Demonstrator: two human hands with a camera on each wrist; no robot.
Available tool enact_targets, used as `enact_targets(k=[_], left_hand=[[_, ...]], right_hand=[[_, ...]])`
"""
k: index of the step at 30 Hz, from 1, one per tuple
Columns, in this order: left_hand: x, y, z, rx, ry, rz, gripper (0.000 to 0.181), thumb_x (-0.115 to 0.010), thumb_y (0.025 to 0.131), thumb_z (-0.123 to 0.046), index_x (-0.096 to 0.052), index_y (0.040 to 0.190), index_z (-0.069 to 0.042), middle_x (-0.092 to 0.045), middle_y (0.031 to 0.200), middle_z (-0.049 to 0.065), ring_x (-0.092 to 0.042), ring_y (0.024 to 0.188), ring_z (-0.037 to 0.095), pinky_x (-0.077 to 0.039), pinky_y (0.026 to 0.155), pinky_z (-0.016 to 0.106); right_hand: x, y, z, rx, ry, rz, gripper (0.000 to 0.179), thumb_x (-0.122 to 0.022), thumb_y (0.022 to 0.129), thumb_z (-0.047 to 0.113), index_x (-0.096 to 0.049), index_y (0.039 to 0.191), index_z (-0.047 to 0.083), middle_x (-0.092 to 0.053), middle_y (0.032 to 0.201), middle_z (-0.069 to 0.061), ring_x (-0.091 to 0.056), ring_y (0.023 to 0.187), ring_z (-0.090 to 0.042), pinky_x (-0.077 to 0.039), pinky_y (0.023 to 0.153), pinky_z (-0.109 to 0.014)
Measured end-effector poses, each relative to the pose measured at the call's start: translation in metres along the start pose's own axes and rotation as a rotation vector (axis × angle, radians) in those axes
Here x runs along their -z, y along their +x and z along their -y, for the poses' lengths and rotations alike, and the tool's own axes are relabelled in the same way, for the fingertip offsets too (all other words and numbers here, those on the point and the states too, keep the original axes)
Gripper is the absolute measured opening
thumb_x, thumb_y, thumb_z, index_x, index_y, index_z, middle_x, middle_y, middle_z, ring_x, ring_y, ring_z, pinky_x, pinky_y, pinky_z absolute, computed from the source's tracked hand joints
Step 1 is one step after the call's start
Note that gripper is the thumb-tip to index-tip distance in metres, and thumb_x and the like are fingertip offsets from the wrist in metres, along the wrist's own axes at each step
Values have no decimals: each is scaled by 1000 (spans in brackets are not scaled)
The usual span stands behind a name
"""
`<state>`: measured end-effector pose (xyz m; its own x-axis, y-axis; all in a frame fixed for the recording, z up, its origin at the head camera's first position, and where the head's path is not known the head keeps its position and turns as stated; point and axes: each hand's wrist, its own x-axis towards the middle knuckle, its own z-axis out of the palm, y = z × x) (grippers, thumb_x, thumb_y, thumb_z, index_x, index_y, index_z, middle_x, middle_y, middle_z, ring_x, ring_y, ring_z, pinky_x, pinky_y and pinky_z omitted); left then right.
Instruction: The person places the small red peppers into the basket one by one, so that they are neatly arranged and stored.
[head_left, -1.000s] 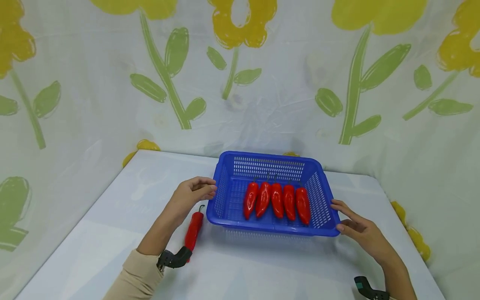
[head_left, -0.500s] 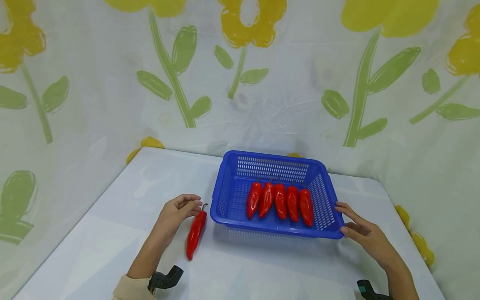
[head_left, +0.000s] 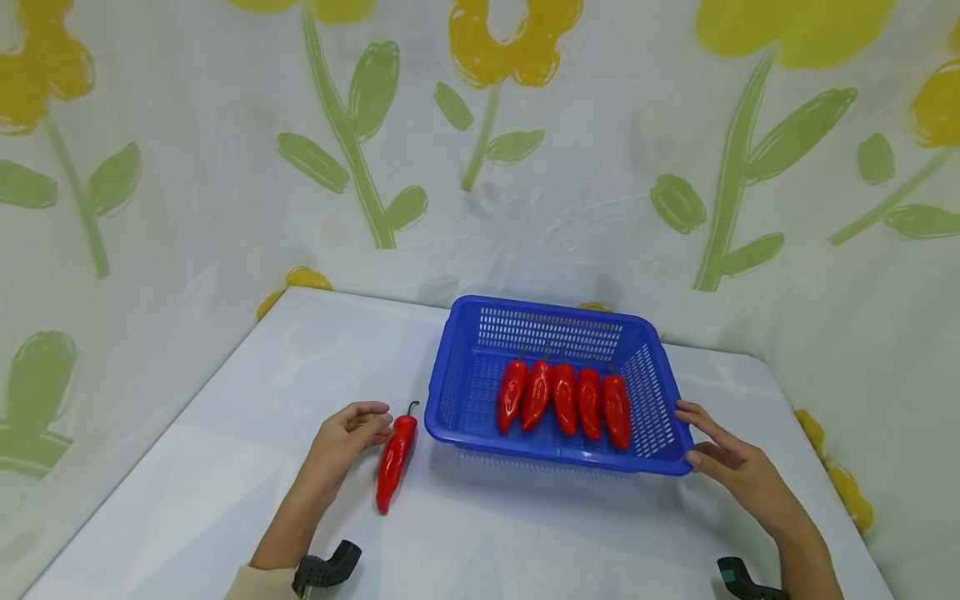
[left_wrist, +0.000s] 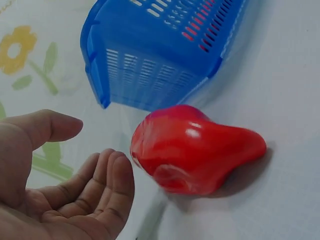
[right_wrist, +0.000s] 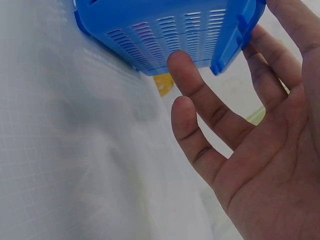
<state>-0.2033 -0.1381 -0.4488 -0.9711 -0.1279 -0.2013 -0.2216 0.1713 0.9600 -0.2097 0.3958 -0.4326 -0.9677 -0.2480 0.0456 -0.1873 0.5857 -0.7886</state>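
Observation:
A single red chili pepper [head_left: 396,463] lies on the table left of the blue basket, its stem toward the back. My left hand [head_left: 341,446] hovers beside the pepper's stem end, thumb and fingers apart. In the left wrist view, the fingertips [left_wrist: 120,170] sit right at the near end of that chili pepper [left_wrist: 195,150], and nothing is held. My right hand [head_left: 738,471] touches the right rim of the blue basket [head_left: 551,454] near its front corner. In the right wrist view, its fingers [right_wrist: 187,75] are loosely spread beside the basket wall [right_wrist: 170,30].
Several red chili peppers [head_left: 565,398] lie side by side in the basket, stems toward the back. The white table [head_left: 525,542] meets a flower-printed cloth [head_left: 585,208] along its back edge. A black wrist camera [head_left: 327,568] is on the left wrist.
My left hand has moved from the basket's left rim down and left to the loose chili pepper. The right hand stays at the basket's right rim. The head view has shifted slightly.

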Motion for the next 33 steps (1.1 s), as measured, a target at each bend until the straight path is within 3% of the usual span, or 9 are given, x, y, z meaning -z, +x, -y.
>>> enact_targets(k=[2, 3, 9, 19, 21, 24, 27, 29, 33], left_hand=[[1, 0, -1, 7, 18, -3, 42, -67, 96, -25, -59, 128, 0, -64, 117, 17, -68, 97, 25, -56, 92, 38], [1, 0, -1, 9, 32, -6, 42, -67, 96, -25, -59, 128, 0, -64, 118, 17, -67, 97, 25, -56, 91, 37], [2, -3, 3, 34, 143, -24, 46, -71, 92, -28, -59, 128, -1, -64, 115, 14, -64, 99, 25, -58, 87, 39], [0, -9, 6, 23, 289, -4, 48, -75, 89, -29, -61, 123, 1, -66, 107, 9, -66, 89, 20, -58, 81, 39], [0, -10, 5, 33, 312, 0, 51, -76, 88, -34, -61, 123, 0, -67, 105, 8, -65, 89, 19, -57, 79, 37], [0, -10, 4, 46, 351, 10, 53, -79, 86, -37, -62, 122, -1, -68, 102, 5, -64, 90, 19, -56, 77, 35], [-1, -11, 4, 33, 409, 26, 54, -82, 83, -35, -64, 120, -1, -68, 98, 3, -63, 90, 18, -57, 75, 35], [-1, -12, 2, 21, 450, 37, 52, -83, 81, -34, -65, 118, -1, -69, 94, 2, -64, 87, 17, -58, 74, 34], [-3, -15, -1, 6, 516, 54, 49, -85, 79, -33, -69, 112, 0, -67, 88, 1, -62, 81, 16, -57, 68, 33]], right_hand=[[2, 0, 0, 9, -11, -8, 56, -59, 102, 20, -41, 154, 20, -32, 158, 16, -61, 116, -14, -55, 82, -22], [3, 0, 0, 12, -13, -8, 56, -59, 102, 19, -40, 154, 19, -32, 158, 16, -61, 116, -17, -55, 83, -22], [1, 0, 0, -17, 22, 13, 56, -58, 102, 21, -39, 155, 20, -29, 161, 11, -44, 129, -55, -54, 85, -22], [-1, 0, -1, -22, -2, 10, 57, -58, 103, 23, -38, 156, 23, -29, 162, 4, -46, 129, -54, -59, 85, -36], [-1, -1, -1, -23, -8, 5, 57, -58, 103, 23, -38, 155, 23, -30, 161, 6, -49, 129, -46, -58, 85, -32], [-3, -2, -2, -15, -3, -4, 56, -59, 102, 22, -40, 155, 21, -31, 160, 9, -51, 130, -15, -55, 84, -23], [-4, -2, -3, 1, 8, -6, 56, -59, 102, 20, -41, 154, 19, -32, 160, 9, -43, 121, 11, -52, 84, -18], [-4, -2, -3, 7, 10, -7, 56, -60, 102, 20, -41, 154, 20, -32, 159, 11, -40, 119, 16, -51, 84, -17], [-2, 0, -1, 4, -8, -4, 56, -59, 102, 22, -41, 154, 22, -32, 159, 13, -42, 124, 9, -51, 85, -17]])
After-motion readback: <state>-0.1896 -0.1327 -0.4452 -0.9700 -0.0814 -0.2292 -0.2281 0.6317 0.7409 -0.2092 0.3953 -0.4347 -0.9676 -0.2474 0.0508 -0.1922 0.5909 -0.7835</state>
